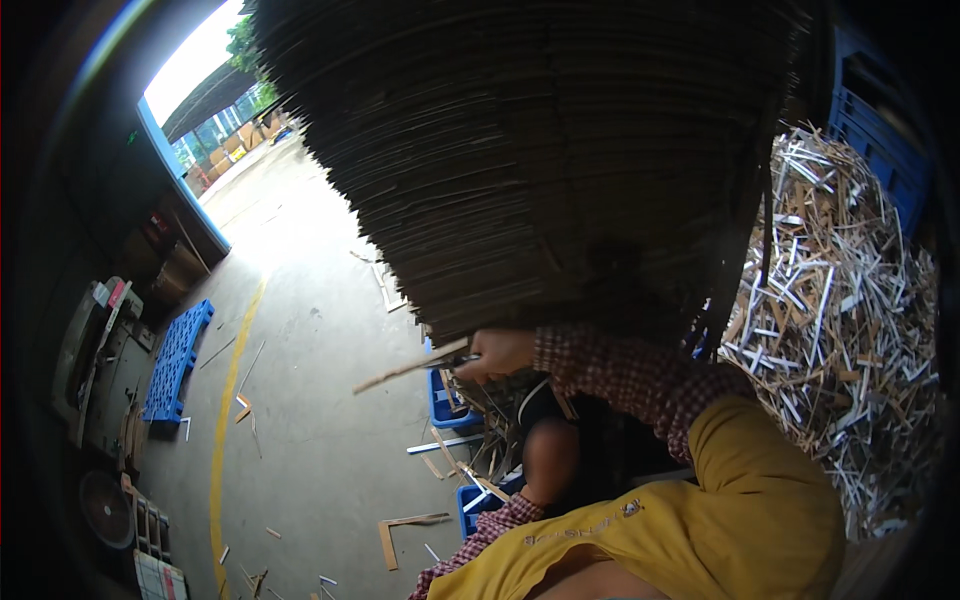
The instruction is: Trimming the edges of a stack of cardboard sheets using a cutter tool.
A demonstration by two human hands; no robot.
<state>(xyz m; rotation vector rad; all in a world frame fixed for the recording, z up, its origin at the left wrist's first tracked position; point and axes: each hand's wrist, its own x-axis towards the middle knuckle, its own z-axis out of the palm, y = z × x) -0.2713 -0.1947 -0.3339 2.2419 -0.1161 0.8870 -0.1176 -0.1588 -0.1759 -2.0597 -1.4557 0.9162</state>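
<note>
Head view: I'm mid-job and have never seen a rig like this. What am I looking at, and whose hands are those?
No robot here: a person is working bare-handed. A fisheye camera on their head looks down, so straight edges bend toward the rim. The checked sleeves and yellow top are the wearer's own. The right hand holds a thin brown strip. The left hand, lower down, is blurred; I can't tell its grip. Above them looms a dark layered stack. Loose scraps and a blue pallet lie on the floor; a heap of white and brown strips rises at right.
</note>
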